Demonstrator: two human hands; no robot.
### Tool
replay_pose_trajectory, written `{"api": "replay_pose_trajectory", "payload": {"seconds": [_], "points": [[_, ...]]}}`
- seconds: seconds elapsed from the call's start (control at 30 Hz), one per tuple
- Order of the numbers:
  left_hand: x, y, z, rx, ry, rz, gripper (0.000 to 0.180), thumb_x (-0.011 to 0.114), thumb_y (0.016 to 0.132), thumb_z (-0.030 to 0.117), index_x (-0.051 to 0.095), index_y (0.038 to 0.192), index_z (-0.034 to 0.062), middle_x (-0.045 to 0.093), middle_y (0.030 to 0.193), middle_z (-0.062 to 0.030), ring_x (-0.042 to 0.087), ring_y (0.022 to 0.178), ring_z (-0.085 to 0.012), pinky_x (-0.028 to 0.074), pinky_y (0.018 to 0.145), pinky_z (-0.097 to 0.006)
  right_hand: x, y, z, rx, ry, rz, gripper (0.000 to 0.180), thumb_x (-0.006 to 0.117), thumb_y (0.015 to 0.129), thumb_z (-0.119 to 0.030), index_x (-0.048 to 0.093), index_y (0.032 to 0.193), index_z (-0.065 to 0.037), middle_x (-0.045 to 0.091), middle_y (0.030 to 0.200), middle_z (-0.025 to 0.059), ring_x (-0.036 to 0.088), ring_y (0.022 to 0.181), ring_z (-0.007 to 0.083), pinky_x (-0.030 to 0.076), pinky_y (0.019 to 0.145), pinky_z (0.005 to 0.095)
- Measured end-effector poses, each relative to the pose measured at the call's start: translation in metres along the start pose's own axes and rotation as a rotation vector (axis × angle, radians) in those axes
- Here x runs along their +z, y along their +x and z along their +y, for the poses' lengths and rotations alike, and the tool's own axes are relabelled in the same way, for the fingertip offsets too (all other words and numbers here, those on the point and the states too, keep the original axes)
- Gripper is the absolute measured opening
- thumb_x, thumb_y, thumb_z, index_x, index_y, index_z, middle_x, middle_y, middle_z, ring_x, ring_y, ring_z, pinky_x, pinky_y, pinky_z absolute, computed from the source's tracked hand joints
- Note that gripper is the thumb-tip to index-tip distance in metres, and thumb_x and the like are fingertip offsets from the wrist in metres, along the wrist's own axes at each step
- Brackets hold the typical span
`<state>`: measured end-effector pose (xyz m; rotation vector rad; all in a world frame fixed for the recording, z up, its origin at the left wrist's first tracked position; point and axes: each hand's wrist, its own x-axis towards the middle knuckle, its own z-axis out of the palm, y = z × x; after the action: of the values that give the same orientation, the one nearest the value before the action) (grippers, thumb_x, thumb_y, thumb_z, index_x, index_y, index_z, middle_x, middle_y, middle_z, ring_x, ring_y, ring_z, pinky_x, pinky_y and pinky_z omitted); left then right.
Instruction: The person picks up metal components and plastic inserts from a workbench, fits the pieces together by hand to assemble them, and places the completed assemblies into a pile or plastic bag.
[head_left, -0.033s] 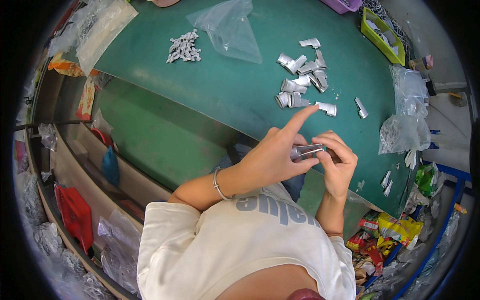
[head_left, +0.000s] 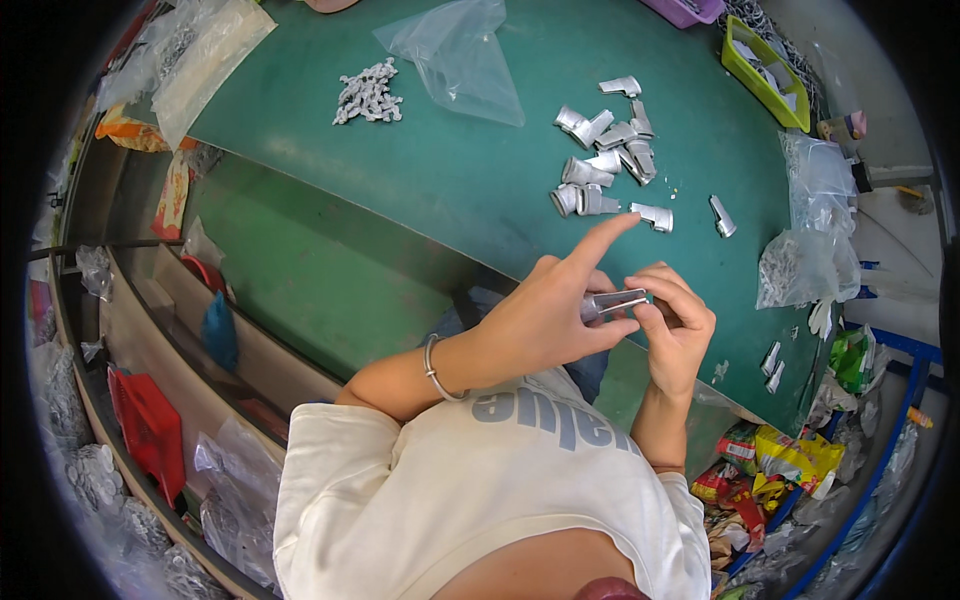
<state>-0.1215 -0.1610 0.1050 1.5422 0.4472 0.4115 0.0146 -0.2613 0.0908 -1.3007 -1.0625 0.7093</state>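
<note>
Over the table's near edge, my left hand [head_left: 545, 312] grips a silver metal part [head_left: 614, 302], its index finger stretched out toward the pile. My right hand [head_left: 676, 322] is closed at the part's right end, thumb and fingers pinching there; whether a smaller piece sits between them is hidden. The held part has a rounded end inside my left palm and a narrow, slotted end to the right. Just beyond my hands lies a loose heap of similar silver metal parts [head_left: 590, 172]. One more single part [head_left: 722, 216] rests to the right of the heap.
Small grey metal pieces [head_left: 368, 93] are heaped on the green table [head_left: 300, 150], beside a clear plastic bag [head_left: 460, 60]. A yellow-green basket [head_left: 765, 75] stands at the far right. Plastic bags [head_left: 810, 220] line the right edge. A red bin [head_left: 148, 435] sits at lower left.
</note>
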Motion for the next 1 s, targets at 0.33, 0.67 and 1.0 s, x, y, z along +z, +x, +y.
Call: {"api": "replay_pose_trajectory", "payload": {"seconds": [0.33,0.67,1.0], "points": [[-0.005,-0.011,0.011,0.043,0.006,-0.001,0.07,0.067,0.071,0.003,0.032,0.132,0.008,0.065,0.075,-0.0094,0.06,0.065,-0.0114,0.045,0.061,-0.024,0.005,-0.009,0.001,-0.102,-0.023,0.045,0.027,0.068,0.075,-0.015,0.062,0.088,0.007,0.059,0.08,0.0124,0.053,0.077,0.0209,0.042,0.064,0.0287],[-0.003,-0.013,0.008,0.162,0.097,0.057,0.069,0.067,0.069,-0.001,0.035,0.13,0.0082,0.065,0.077,-0.0087,0.062,0.064,-0.0181,0.047,0.061,-0.024,0.009,-0.011,0.006,-0.15,-0.03,0.071,0.021,0.066,0.076,-0.009,0.063,0.089,0.006,0.056,0.081,0.0108,0.051,0.077,0.0205,0.041,0.065,0.0291],[-0.003,-0.012,0.003,0.194,0.079,0.039,0.07,0.067,0.069,-0.005,0.036,0.13,0.0074,0.062,0.083,-0.0104,0.062,0.073,-0.0219,0.048,0.067,-0.028,0.009,-0.011,0.008,-0.222,-0.115,0.083,0.017,0.063,0.077,-0.007,0.063,0.089,0.006,0.057,0.083,0.0116,0.051,0.077,0.0208,0.041,0.064,0.029]]}}
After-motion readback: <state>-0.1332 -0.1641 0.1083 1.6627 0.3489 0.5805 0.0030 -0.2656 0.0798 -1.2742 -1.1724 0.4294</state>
